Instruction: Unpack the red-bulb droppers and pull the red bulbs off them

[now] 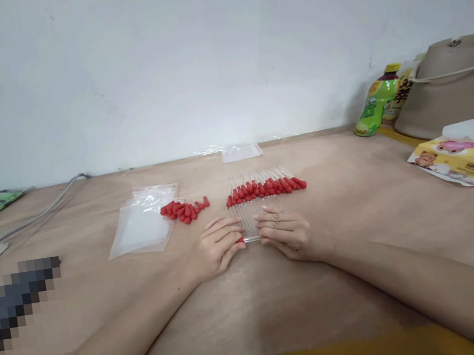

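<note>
Hands, two, bare, low at the middle of the desk (255,310), facing each other.
Left hand (218,246): fingers drawn together, thumb beneath, pinched narrow on a red bulb (240,240), mostly covered by the fingertips.
Right hand (291,231): fingers likewise close, tips at the other end of a clear tube (252,239); a ring-like mark on one finger. The tube lies crosswise between the hands, its left end at the red bulb; whether it is seated inside cannot be told.
Clear tubes, a set (253,213): side by side, pointing away from the person, just beyond and between the hands; count unclear.
Bulbed droppers, a row (265,188): red ends toward the person, clear stems toward the wall, directly beyond the plain tubes.
Loose red bulbs, one heap (182,210): left of the row, partly beside the plastic bags.
Plastic bags, clear, overlapping (140,223): flat, left of the heap.
Small plastic bag (241,153): flat, near the wall.
Right side: green bottle, yellow cap (376,104); beige bag (445,92); yellow-and-white printed wrapper (458,155).
Left side: grey cable (61,199).
</note>
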